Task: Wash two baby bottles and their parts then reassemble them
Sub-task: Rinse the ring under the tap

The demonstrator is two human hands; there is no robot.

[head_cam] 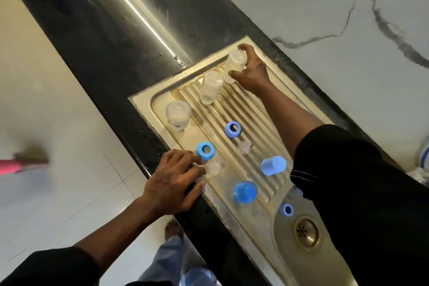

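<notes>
Nearest, on the front rim of the draining board: left hand, palm down, fingers spread and almost straight, fingertips just touching a clear teat — no closed grasp to be made out. Just past those fingers, a blue screw ring on the flat margin. To the right, a round blue cap and a tall blue cap on the ribs, with a third ring down in the basin near the drain. Farther on, a second teat and a second ring.

Beyond these, three clear bottles mouth-down in a row: short bottle, middle bottle, then the far bottle, gripped by the right hand, thumb on one side and fingers curled over its upturned base.

Likely trouble from here:
- Slipping grip on wet, smooth plastic.
- A knock to the middle bottle, just beside the held one, on lifting.
- Upended bottles toppling on the uneven ribs.
- The teat flicked off the front edge to the floor.
- The black sleeve, crossing above the caps, sweeping the tall one into the basin.
</notes>
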